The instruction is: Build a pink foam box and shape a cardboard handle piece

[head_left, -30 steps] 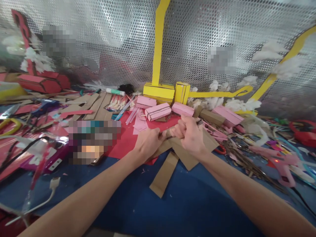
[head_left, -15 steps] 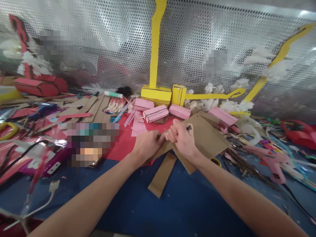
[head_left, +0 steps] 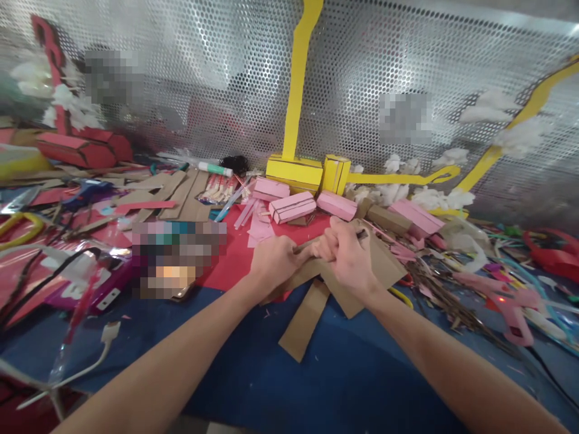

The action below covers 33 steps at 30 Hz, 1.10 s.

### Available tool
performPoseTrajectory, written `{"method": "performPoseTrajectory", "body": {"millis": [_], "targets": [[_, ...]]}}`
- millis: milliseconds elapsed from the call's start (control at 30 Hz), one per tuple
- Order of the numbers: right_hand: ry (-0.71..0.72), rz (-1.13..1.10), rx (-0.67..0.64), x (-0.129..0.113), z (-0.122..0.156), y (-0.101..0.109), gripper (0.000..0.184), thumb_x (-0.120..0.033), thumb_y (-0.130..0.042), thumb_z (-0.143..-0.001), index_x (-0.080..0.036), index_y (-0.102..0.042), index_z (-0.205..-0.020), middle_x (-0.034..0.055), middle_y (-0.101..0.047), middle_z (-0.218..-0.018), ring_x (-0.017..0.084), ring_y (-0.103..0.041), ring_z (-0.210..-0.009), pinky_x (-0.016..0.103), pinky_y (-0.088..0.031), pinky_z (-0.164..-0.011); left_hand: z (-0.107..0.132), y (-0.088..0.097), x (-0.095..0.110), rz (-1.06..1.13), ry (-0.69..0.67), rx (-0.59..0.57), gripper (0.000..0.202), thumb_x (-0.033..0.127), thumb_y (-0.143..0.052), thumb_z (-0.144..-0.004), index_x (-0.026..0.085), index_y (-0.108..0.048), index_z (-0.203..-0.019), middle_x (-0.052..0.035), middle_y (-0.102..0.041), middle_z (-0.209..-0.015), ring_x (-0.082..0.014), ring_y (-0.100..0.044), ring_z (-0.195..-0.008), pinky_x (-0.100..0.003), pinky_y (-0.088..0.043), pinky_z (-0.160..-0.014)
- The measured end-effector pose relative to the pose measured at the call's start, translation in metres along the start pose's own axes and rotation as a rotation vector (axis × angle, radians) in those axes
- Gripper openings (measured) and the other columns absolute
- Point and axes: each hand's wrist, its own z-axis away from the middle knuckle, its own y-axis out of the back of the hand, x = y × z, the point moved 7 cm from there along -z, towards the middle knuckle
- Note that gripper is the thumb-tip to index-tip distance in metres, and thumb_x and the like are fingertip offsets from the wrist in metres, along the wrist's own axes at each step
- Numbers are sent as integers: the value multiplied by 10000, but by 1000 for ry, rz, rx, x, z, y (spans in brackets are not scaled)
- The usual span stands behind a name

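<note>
Both of my hands meet over brown cardboard in the middle of the table. My left hand (head_left: 275,265) is closed, its fingers pinching a narrow piece of cardboard (head_left: 306,248). Against the other end of that piece, my right hand (head_left: 346,256) is curled into a fist that grips it too. A small dark tip (head_left: 362,234) shows beside the right fist; I cannot make out what it belongs to. Under the right hand lies a larger cardboard sheet (head_left: 384,265). Nearer to me, a loose cardboard strip (head_left: 305,319) rests flat on the blue tabletop (head_left: 253,374).
Red paper (head_left: 230,250) lies behind the hands, with pink boxes (head_left: 293,208) and yellow box shapes (head_left: 294,175) beyond. At right is a pink glue gun (head_left: 502,295) among scraps. A purple power strip (head_left: 104,292) and white cable (head_left: 106,343) are at left.
The view has shifted slightly, so most things appear a little farther right. My hands keep their hold on the cardboard piece; the large sheet beneath appears slightly turned.
</note>
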Motion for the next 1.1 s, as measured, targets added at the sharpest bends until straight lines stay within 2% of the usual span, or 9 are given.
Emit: {"method": "performPoseTrajectory", "body": {"millis": [167,400,633,867,1100], "targets": [[-7,-32,11,-8,2,1,617,-412,-622,-932,-222,-253,-477,-94,-241,-386,60,-212,-363,301,-273,-463,-1,-3,0,19,-12,-2,678,772,-418,-871,204,-608,-554,-56,-586,-558,-172,-475,-515,-312,-209,-533],[-10,-7,40,6,1,2,638,-453,-612,-938,-225,-251,-465,-84,-257,-379,66,-223,-366,303,-255,-449,1,-1,1,123,-34,-1,632,675,-429,-914,192,-575,-534,-27,-526,-519,-141,-403,-497,-307,-211,-526],[18,60,36,3,4,0,648,-484,-589,-952,-228,-226,-480,-84,-231,-397,69,-217,-377,305,-259,-449,0,-3,-2,95,-34,-1,637,694,-427,-916,195,-656,-593,-43,-601,-576,-155,-466,-528,-312,-218,-530],[21,64,36,-8,15,0,616,-397,-586,-962,-217,-235,-488,-83,-228,-415,71,-210,-403,312,-266,-488,-1,-2,2,33,-11,-29,672,734,-404,-900,200,-704,-623,-76,-652,-606,-193,-547,-570,-313,-239,-542],[18,72,24,-8,17,3,612,-431,-567,-968,-228,-245,-489,-85,-234,-410,74,-216,-394,317,-298,-490,-2,-1,3,35,8,-16,676,748,-404,-891,199,-672,-599,-71,-642,-602,-194,-535,-565,-318,-227,-540]]}}
